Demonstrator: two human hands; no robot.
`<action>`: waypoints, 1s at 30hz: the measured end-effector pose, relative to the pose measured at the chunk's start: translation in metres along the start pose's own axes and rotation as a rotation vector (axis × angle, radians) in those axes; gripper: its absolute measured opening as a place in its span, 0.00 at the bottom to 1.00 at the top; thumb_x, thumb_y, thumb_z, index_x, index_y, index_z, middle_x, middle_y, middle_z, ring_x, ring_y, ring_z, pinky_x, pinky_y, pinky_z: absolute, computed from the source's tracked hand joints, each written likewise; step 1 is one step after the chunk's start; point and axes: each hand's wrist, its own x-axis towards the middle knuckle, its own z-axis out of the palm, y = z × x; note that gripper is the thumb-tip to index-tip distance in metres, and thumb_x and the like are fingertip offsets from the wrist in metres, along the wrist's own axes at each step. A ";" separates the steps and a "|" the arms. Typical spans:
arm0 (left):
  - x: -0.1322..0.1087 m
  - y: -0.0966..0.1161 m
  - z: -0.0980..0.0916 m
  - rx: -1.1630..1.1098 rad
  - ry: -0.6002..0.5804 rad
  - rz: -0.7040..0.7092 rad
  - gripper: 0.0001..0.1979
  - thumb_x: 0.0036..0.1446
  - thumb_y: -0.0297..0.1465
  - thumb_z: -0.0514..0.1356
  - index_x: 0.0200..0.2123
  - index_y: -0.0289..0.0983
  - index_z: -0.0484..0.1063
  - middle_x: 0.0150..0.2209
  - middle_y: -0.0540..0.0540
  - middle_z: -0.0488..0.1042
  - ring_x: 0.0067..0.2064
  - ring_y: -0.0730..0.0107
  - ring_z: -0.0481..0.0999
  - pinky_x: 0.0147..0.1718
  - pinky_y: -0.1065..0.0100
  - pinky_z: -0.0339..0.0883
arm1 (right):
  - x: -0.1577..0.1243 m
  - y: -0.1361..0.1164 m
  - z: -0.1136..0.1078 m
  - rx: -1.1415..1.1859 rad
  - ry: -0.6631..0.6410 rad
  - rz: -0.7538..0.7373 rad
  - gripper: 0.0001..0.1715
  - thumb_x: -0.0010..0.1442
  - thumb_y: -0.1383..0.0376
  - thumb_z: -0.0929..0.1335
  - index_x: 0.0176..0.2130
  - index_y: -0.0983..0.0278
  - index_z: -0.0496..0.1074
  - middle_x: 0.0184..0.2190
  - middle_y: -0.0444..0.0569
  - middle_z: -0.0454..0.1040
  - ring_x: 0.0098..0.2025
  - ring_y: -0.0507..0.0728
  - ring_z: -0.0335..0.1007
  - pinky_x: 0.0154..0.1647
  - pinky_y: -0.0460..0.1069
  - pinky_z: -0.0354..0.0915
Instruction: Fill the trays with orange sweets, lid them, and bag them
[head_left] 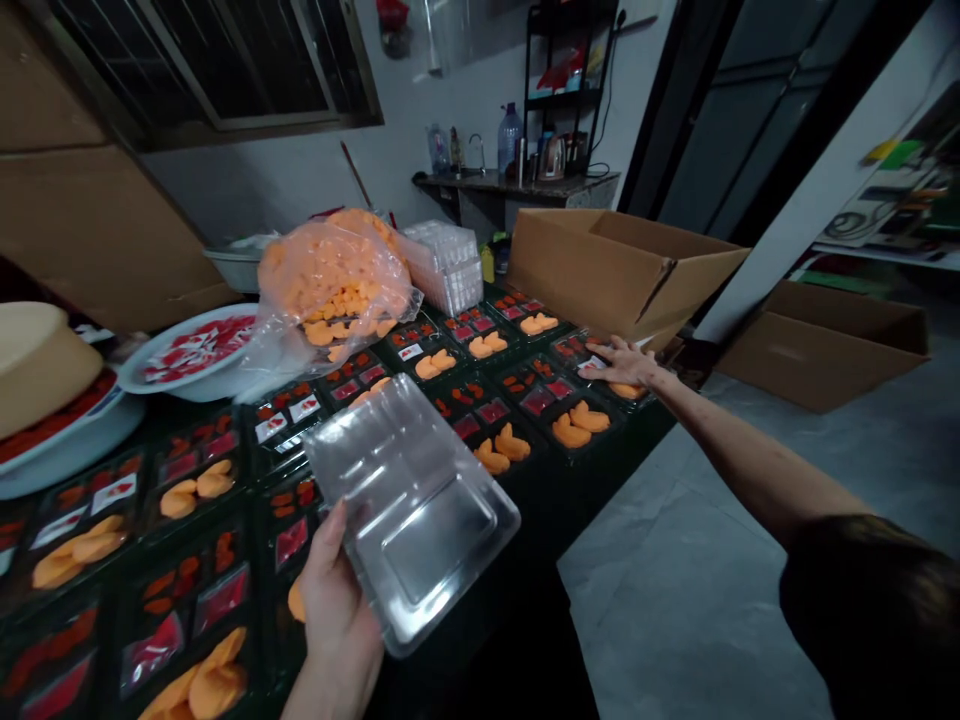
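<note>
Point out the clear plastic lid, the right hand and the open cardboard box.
clear plastic lid (420, 520), head view, on its raised middle panel
right hand (619, 362), head view, on the back of the hand
open cardboard box (585, 280), head view, on its outer side wall

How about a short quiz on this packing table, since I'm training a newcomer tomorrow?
1. Which hand holds the clear plastic lid?
2. True or false: the right hand rests on a black tray holding orange pieces.
3. Seen from this view, where does the cardboard box on the floor stand relative to the table? A) to its right B) to its left

Key: 1. The left hand. 2. True. 3. A.
</note>
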 end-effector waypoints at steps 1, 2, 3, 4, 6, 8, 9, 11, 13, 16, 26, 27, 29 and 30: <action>0.000 -0.001 0.005 -0.048 -0.010 -0.031 0.07 0.53 0.30 0.56 0.31 0.36 0.74 0.27 0.49 0.78 0.27 0.65 0.77 0.40 0.57 0.73 | -0.003 -0.003 -0.007 0.004 -0.004 -0.003 0.48 0.49 0.34 0.59 0.62 0.51 0.55 0.65 0.56 0.48 0.63 0.76 0.43 0.55 0.71 0.48; -0.001 -0.002 0.010 -0.089 -0.032 -0.063 0.08 0.54 0.32 0.56 0.32 0.36 0.74 0.28 0.48 0.78 0.29 0.64 0.78 0.41 0.56 0.72 | -0.009 -0.010 -0.015 0.010 0.034 -0.008 0.48 0.49 0.35 0.60 0.62 0.53 0.57 0.64 0.57 0.50 0.63 0.77 0.42 0.55 0.72 0.47; -0.002 -0.004 0.014 -0.121 -0.068 -0.096 0.10 0.56 0.34 0.55 0.34 0.36 0.75 0.29 0.46 0.79 0.30 0.62 0.78 0.42 0.55 0.71 | -0.019 -0.020 -0.025 0.026 0.119 -0.013 0.47 0.49 0.37 0.61 0.60 0.56 0.59 0.62 0.59 0.53 0.63 0.77 0.43 0.54 0.72 0.47; -0.003 -0.007 0.018 -0.143 -0.116 -0.125 0.13 0.57 0.37 0.54 0.35 0.36 0.75 0.31 0.45 0.79 0.32 0.61 0.78 0.43 0.55 0.71 | -0.033 -0.034 -0.034 0.071 0.245 -0.022 0.44 0.51 0.39 0.62 0.58 0.60 0.62 0.60 0.61 0.58 0.62 0.76 0.46 0.54 0.72 0.50; -0.005 -0.013 0.023 -0.173 -0.195 -0.177 0.18 0.58 0.43 0.53 0.36 0.35 0.75 0.34 0.43 0.79 0.36 0.59 0.78 0.45 0.55 0.69 | -0.073 -0.075 -0.053 0.262 0.494 -0.097 0.35 0.57 0.44 0.60 0.51 0.66 0.68 0.50 0.63 0.69 0.54 0.71 0.61 0.49 0.65 0.59; -0.005 -0.021 0.027 -0.191 -0.240 -0.205 0.24 0.58 0.47 0.51 0.38 0.33 0.75 0.36 0.41 0.78 0.41 0.57 0.77 0.47 0.56 0.68 | -0.126 -0.125 -0.067 0.576 0.417 -0.363 0.28 0.61 0.48 0.57 0.40 0.67 0.71 0.32 0.55 0.75 0.36 0.59 0.71 0.35 0.53 0.66; -0.005 -0.025 0.028 -0.196 -0.262 -0.203 0.25 0.58 0.49 0.50 0.39 0.33 0.75 0.37 0.40 0.78 0.43 0.57 0.76 0.48 0.57 0.67 | -0.154 -0.150 -0.071 0.689 0.262 -0.525 0.25 0.61 0.49 0.59 0.34 0.66 0.71 0.26 0.50 0.74 0.29 0.55 0.70 0.29 0.49 0.65; -0.006 -0.030 0.028 -0.206 -0.307 -0.160 0.25 0.58 0.48 0.50 0.40 0.33 0.75 0.38 0.41 0.77 0.44 0.59 0.76 0.48 0.60 0.67 | -0.201 -0.195 -0.072 0.753 -0.069 -0.793 0.18 0.55 0.52 0.67 0.27 0.65 0.70 0.21 0.44 0.71 0.22 0.50 0.66 0.23 0.44 0.61; -0.008 -0.033 0.026 -0.216 -0.354 -0.091 0.23 0.60 0.46 0.49 0.38 0.35 0.75 0.38 0.44 0.77 0.42 0.63 0.76 0.46 0.63 0.68 | -0.229 -0.226 -0.068 0.696 -0.214 -0.858 0.17 0.48 0.57 0.72 0.21 0.65 0.66 0.17 0.41 0.68 0.19 0.47 0.62 0.20 0.42 0.56; -0.012 -0.033 0.019 -0.168 -0.423 -0.078 0.27 0.59 0.50 0.47 0.33 0.35 0.75 0.29 0.45 0.77 0.38 0.62 0.77 0.40 0.63 0.71 | -0.233 -0.248 -0.059 0.710 -0.437 -0.769 0.19 0.48 0.59 0.72 0.20 0.65 0.62 0.14 0.37 0.63 0.14 0.45 0.58 0.15 0.41 0.52; -0.011 -0.017 -0.006 -0.018 -0.540 -0.116 0.38 0.51 0.62 0.38 0.13 0.36 0.64 0.15 0.42 0.67 0.31 0.58 0.77 0.31 0.61 0.72 | -0.213 -0.266 -0.054 0.930 -0.841 -0.775 0.21 0.52 0.52 0.70 0.22 0.66 0.65 0.14 0.38 0.66 0.12 0.46 0.61 0.11 0.40 0.56; -0.011 -0.016 -0.007 -0.016 -0.542 -0.117 0.38 0.52 0.61 0.37 0.12 0.37 0.63 0.16 0.41 0.68 0.32 0.57 0.77 0.31 0.60 0.72 | -0.212 -0.268 -0.052 0.938 -0.854 -0.777 0.21 0.52 0.52 0.69 0.22 0.66 0.65 0.14 0.38 0.66 0.12 0.45 0.61 0.11 0.40 0.56; -0.010 -0.013 -0.009 -0.012 -0.534 -0.129 0.38 0.52 0.61 0.36 0.11 0.38 0.62 0.18 0.39 0.70 0.34 0.55 0.77 0.31 0.59 0.72 | -0.211 -0.271 -0.050 0.934 -0.877 -0.772 0.21 0.53 0.53 0.69 0.22 0.66 0.65 0.14 0.38 0.66 0.13 0.45 0.62 0.11 0.40 0.57; -0.010 -0.012 -0.010 -0.010 -0.527 -0.138 0.38 0.52 0.61 0.36 0.12 0.38 0.61 0.19 0.39 0.70 0.35 0.54 0.77 0.31 0.58 0.72 | -0.210 -0.273 -0.049 0.928 -0.882 -0.768 0.21 0.53 0.53 0.69 0.22 0.66 0.65 0.14 0.38 0.66 0.13 0.45 0.61 0.11 0.40 0.56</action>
